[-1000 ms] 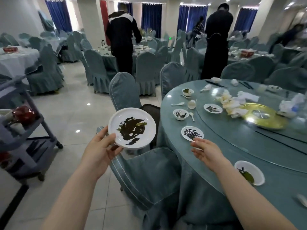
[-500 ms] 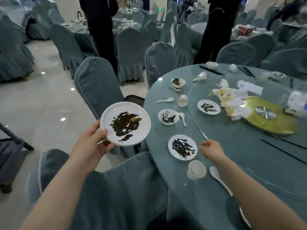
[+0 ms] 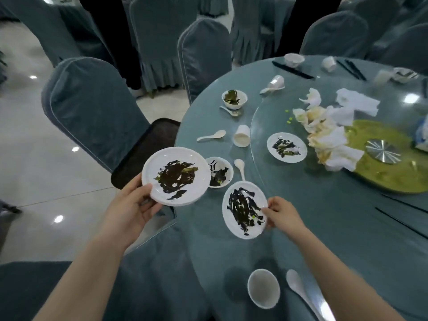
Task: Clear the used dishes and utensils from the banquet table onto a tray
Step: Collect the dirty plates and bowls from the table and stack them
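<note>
Half a second ago the right hand (image 3: 281, 213) sat beside the second plate (image 3: 245, 209) without holding it; now its fingers and thumb pinch that plate's right rim and the plate is tipped up, its far edge tilted off the round table (image 3: 324, 228). The left hand (image 3: 130, 209) keeps the first plate (image 3: 176, 176) as before — thumb curled over the near rim, fingers underneath — held in the air over the table's edge. The view has also dropped closer to the tabletop.

Both plates are white, round and shallow with a glossy glaze, each smeared with dark, stringy leftovers. Just beyond the left fingertips and partly behind the held plate stands a small white bowl (image 3: 220, 173) with similar dark scraps; a white ceramic spoon (image 3: 240, 169) lies just past the right hand's plate. Nearer than the right wrist sit a plain white cup (image 3: 263, 288) and another smooth spoon (image 3: 298, 289). The table is covered in grey-blue cloth under a clear glass turntable (image 3: 301, 181), which carries a third soiled plate (image 3: 287, 147) and crumpled white napkins (image 3: 328, 135). Beyond the left hand stands a chair (image 3: 92, 107) in matte blue-grey fabric.
</note>
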